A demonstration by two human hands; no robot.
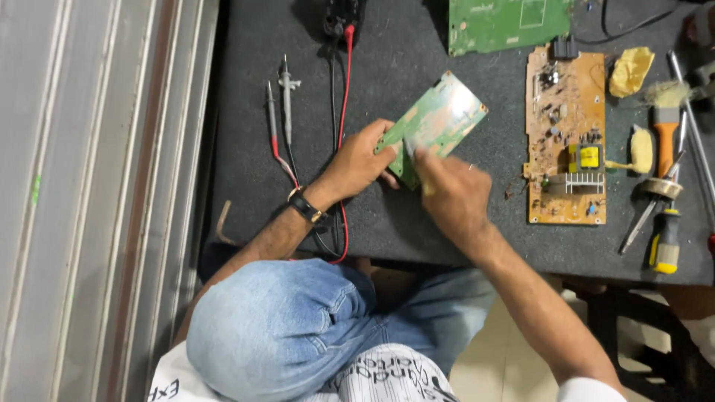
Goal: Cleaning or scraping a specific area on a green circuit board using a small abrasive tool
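Note:
My left hand [363, 158] grips the near-left edge of a small green circuit board [441, 119], tilted up above the dark table mat [417, 223]. A black watch sits on that wrist. My right hand [452, 195] is blurred against the board's lower face and pinches a thin, pale tool whose shape I cannot make out. Both hands hover over the middle of the mat, in front of my denim-clad knees.
An orange-brown circuit board [566, 134] lies to the right, a larger green board [506, 22] at the back. Red and black meter probes and leads [281, 112] lie left. Screwdrivers [663, 238], a brush [666, 123] and yellow sponge pieces [630, 71] are far right. A metal shutter [97, 201] stands left.

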